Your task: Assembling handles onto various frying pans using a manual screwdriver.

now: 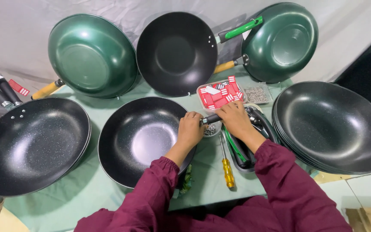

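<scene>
A black non-stick pan (138, 137) lies on the green-covered table (86, 193) in front of me. My left hand (190, 129) grips its right rim. My right hand (233, 118) holds a dark pan handle (211, 118) against that rim, the two hands almost touching. Just below the hands sits a small dish of screws (210, 130). A screwdriver with a yellow grip (227, 166) lies on the cloth under my right forearm. Both sleeves are maroon.
A tray of dark and green handles (245, 148) sits under my right wrist. Behind it are a box of red tags (220, 95) and a box of screws (256, 93). Stacked black pans stand right (331, 126) and left (31, 144). Finished green (92, 53) and black (176, 52) pans lean against the backdrop.
</scene>
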